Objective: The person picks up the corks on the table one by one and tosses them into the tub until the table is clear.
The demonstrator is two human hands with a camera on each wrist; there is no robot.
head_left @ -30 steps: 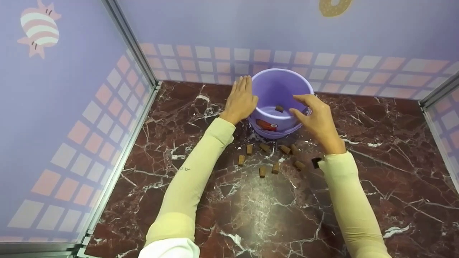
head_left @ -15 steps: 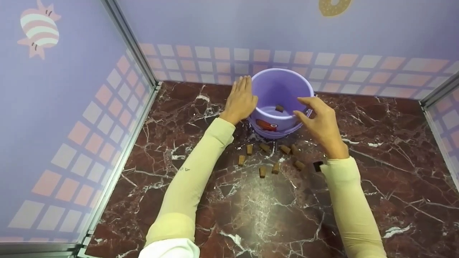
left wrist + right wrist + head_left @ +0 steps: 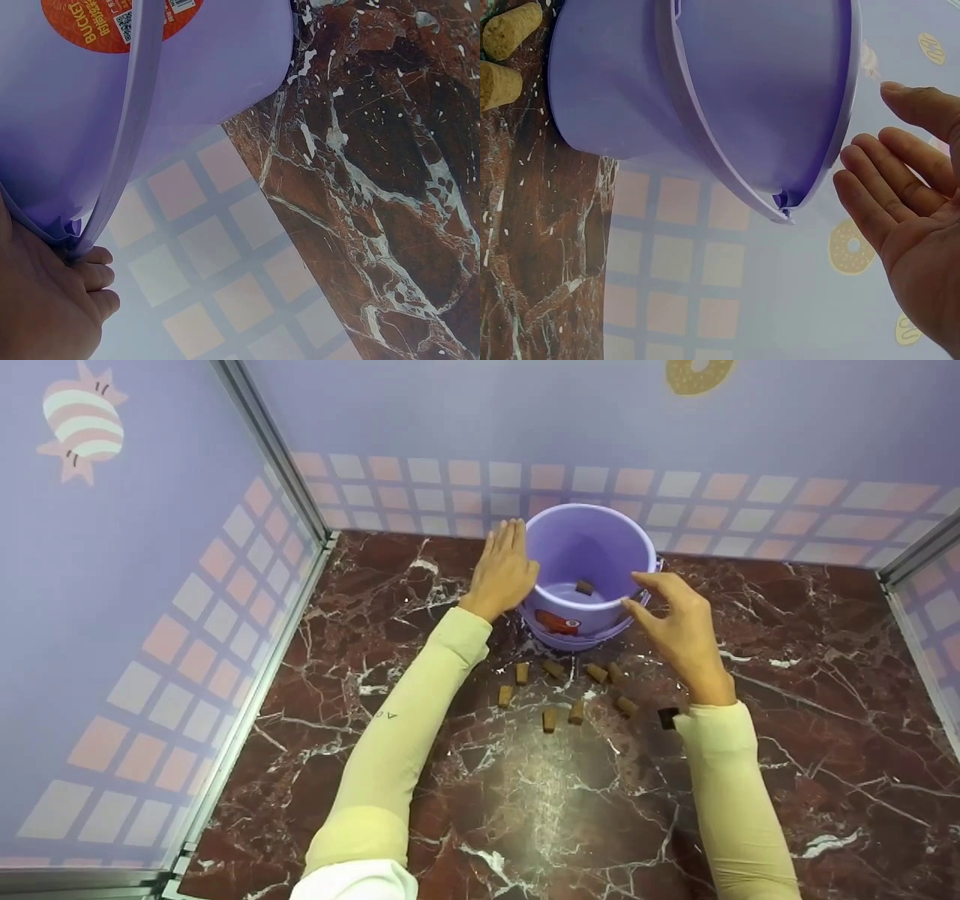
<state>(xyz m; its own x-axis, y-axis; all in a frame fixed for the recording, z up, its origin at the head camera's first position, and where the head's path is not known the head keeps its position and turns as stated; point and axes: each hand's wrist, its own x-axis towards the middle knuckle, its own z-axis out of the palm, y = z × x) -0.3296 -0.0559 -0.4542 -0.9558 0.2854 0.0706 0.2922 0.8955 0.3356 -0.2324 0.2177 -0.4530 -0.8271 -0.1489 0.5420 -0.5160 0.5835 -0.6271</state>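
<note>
A purple bucket (image 3: 570,619) stands upright near the back wall, its handle hanging down at the front. One cork (image 3: 584,586) lies on its bottom. My left hand (image 3: 501,574) rests against the bucket's left rim with fingers straight; in the left wrist view its fingertips lie beside the handle's joint, and the thumb is mostly hidden. At the right rim, my right hand (image 3: 679,622) holds nothing, thumb and fingers apart; the right wrist view shows its bare palm. Several corks (image 3: 550,720) lie scattered on the dark red marbled surface in front of the bucket.
A purple back wall (image 3: 480,420) with printed squares rises close behind the bucket. The left side panel (image 3: 150,585) meets it along a metal frame (image 3: 262,435). A small black object (image 3: 667,718) shows at the right cuff.
My right hand has drawn back from over the bucket's opening, to the right and toward me. The left hand, the bucket and the corks have stayed where they were.
</note>
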